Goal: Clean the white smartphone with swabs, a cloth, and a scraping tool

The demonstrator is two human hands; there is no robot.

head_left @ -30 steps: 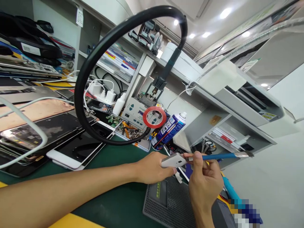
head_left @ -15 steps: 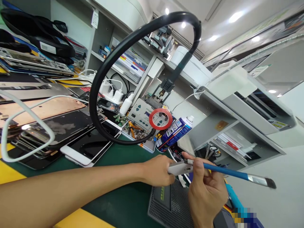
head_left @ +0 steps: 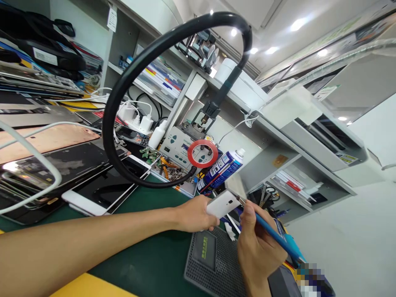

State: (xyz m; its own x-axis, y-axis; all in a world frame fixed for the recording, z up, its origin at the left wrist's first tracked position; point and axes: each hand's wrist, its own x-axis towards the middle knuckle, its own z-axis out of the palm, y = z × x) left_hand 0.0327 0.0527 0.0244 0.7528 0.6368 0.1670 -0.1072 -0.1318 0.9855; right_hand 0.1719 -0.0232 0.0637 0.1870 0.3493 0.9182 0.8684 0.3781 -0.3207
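The white phone [head_left: 221,205] is at five o'clock from the view's centre, above the bench [head_left: 133,264]. The left hand [head_left: 194,214] is closed around one end of it. The right hand [head_left: 261,239] pinches a blue brush [head_left: 272,232], whose tip stands at the phone's two-o'clock end; whether it touches, I cannot say surely. The step seems to be brush work there, which calls for steady hold and light fingers.
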